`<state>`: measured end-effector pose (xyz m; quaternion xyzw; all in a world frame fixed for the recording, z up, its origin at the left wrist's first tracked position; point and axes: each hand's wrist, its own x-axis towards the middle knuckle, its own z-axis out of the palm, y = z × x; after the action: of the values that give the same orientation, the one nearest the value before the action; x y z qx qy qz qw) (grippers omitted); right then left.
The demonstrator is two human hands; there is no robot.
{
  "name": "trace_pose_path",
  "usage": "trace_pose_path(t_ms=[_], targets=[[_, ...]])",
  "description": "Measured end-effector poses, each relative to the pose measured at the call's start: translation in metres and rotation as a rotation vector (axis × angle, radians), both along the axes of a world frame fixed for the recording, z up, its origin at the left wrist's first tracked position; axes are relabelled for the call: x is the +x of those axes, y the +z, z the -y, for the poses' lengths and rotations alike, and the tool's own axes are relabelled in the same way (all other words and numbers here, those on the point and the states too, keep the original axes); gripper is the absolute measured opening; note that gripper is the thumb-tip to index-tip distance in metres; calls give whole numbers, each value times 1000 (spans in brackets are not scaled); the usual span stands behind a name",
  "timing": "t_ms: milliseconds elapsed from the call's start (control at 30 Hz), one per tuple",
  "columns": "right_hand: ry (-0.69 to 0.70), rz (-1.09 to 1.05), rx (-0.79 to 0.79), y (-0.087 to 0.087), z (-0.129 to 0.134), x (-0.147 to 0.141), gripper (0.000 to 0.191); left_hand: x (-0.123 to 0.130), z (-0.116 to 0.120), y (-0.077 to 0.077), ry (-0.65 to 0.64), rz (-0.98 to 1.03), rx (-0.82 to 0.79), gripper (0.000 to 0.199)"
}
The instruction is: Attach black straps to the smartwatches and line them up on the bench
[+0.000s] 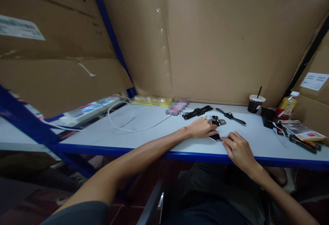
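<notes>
Black part, two strap-like pieces beyond

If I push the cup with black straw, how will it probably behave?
The cup shows dark contents, so it probably has some weight. It stands upright and seems narrower at the base, so a high push might tip it. A straw rises from the lid, so spilling seems possible.

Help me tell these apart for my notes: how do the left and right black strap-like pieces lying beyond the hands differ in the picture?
The left strap-like piece looks broader; the right strap-like piece looks slimmer. The left piece slants up toward the picture's right, while the right piece slants down that way. Both are black, lie on the white table, and have a middle part with an arm on either side.
</notes>
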<state>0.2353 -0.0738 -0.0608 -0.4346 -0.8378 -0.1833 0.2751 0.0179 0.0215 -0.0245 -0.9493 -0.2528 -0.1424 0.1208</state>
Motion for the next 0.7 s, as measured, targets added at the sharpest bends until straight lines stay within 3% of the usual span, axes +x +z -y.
trace_pose_path(t_ms=[467,700], targets=[[-36,-51,135,5,7,-2,31,4,4,-2,61,-24,-35,42],[-10,-27,52,4,6,-2,25,5,6,-1,70,41,-89,38]])
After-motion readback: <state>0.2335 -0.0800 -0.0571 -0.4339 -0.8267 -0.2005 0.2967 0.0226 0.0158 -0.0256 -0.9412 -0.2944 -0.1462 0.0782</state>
